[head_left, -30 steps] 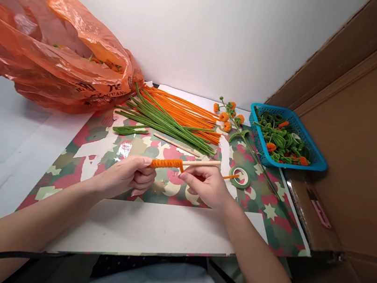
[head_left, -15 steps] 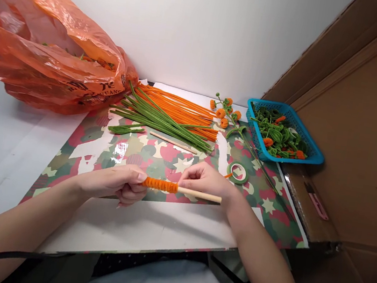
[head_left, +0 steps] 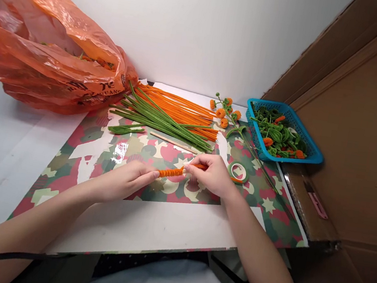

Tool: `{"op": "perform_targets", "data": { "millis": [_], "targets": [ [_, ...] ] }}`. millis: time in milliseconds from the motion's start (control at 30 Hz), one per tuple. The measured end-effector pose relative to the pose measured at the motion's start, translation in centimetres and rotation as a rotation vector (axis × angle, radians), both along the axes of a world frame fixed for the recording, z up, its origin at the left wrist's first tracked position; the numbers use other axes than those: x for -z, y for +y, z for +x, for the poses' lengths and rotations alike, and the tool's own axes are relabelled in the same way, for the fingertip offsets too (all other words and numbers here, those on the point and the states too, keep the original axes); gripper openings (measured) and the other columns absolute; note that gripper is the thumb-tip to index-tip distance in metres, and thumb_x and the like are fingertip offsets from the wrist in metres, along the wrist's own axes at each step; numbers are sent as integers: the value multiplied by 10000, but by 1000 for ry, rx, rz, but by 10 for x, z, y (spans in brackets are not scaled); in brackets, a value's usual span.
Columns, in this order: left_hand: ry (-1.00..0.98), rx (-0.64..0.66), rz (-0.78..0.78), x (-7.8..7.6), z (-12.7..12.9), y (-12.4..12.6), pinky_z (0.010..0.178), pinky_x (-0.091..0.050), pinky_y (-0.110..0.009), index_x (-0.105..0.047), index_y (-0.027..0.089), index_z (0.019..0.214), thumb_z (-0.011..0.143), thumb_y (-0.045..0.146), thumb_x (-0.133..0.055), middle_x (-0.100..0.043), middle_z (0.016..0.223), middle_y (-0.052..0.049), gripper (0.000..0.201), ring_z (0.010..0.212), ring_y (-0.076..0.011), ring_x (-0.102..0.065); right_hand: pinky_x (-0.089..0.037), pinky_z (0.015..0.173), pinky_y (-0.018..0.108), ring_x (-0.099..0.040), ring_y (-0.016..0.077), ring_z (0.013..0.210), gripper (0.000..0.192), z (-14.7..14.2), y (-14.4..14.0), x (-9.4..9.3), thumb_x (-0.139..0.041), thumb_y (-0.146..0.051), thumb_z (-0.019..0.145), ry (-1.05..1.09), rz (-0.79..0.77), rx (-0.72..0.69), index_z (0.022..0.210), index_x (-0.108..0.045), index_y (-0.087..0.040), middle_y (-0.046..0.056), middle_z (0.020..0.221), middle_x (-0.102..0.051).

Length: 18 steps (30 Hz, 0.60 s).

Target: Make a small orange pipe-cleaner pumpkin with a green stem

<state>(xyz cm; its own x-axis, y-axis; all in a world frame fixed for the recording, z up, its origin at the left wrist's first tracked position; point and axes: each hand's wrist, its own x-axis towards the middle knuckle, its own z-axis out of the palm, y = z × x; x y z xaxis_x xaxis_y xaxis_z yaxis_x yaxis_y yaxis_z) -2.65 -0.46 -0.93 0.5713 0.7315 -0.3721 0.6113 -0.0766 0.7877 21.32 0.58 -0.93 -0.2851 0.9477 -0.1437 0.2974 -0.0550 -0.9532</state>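
Above the patterned mat, an orange pipe cleaner (head_left: 170, 173) wound into a tight coil stretches between my two hands. My left hand (head_left: 129, 180) pinches the coil's left end between thumb and fingers. At its right end, my right hand (head_left: 210, 173) is closed on the pipe cleaner, whose straight tail passes through the fingers and comes out towards the green tape roll (head_left: 237, 172). The wooden stick that was inside the coil does not show now. Behind my hands lie green pipe cleaners (head_left: 166, 121), orange ones (head_left: 180, 104) and a thin wooden stick (head_left: 173, 142).
An orange plastic bag (head_left: 55, 60) stands at the back left. On the right are a blue basket (head_left: 317, 156) of green and orange pieces and a pink-handled cutter (head_left: 318, 206) on a cardboard box. An orange flower stem (head_left: 226, 114) lies near the basket.
The coil is no longer seen around the wooden stick, which has gone from sight. Both hands have moved slightly away from me, the left also to the right, and the coil looks thinner.
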Motion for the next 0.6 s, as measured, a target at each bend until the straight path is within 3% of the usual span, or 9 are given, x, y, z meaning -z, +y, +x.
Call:
{"op": "perform_targets", "data": {
  "millis": [167, 300, 367, 467, 600],
  "targets": [
    [-7, -121, 174, 2, 6, -2, 463, -222, -247, -288, 214, 586, 933, 448, -297, -308, 497, 50, 418, 452, -106, -285, -402, 394, 217, -557, 115, 394, 235, -4, -4, -3, -650, -345, 803, -39, 165, 85, 640, -593, -185, -34, 489, -574],
    [-124, -211, 203, 5, 8, -3, 458, -214, -243, -321, 211, 598, 929, 440, -332, -309, 538, 45, 403, 481, -107, -280, -435, 415, 247, -571, 136, 404, 215, -5, -7, -1, -634, -353, 820, 13, 150, 52, 686, -612, -186, -14, 512, -589],
    [-249, -273, 113, 9, 8, -3, 452, -201, -239, -321, 212, 605, 937, 436, -345, -284, 561, 48, 401, 487, -102, -252, -432, 400, 255, -578, 145, 401, 228, -6, -9, 1, -635, -370, 820, 42, 108, 30, 683, -623, -188, -1, 523, -594],
    [-518, -350, -141, 14, 8, -1, 441, -166, -238, -265, 220, 606, 950, 417, -354, -194, 575, 68, 407, 475, -92, -166, -405, 355, 243, -561, 136, 381, 246, -7, -9, 2, -654, -398, 810, 65, 46, 25, 686, -654, -186, -6, 507, -574],
    [-788, -346, -426, 17, 6, 1, 435, -171, -245, -192, 216, 590, 961, 414, -386, -141, 535, 86, 464, 442, -76, -106, -397, 363, 221, -482, 83, 367, 300, -9, -6, 2, -708, -458, 752, 132, -67, 8, 725, -705, -160, -25, 509, -567]
  ]
}}
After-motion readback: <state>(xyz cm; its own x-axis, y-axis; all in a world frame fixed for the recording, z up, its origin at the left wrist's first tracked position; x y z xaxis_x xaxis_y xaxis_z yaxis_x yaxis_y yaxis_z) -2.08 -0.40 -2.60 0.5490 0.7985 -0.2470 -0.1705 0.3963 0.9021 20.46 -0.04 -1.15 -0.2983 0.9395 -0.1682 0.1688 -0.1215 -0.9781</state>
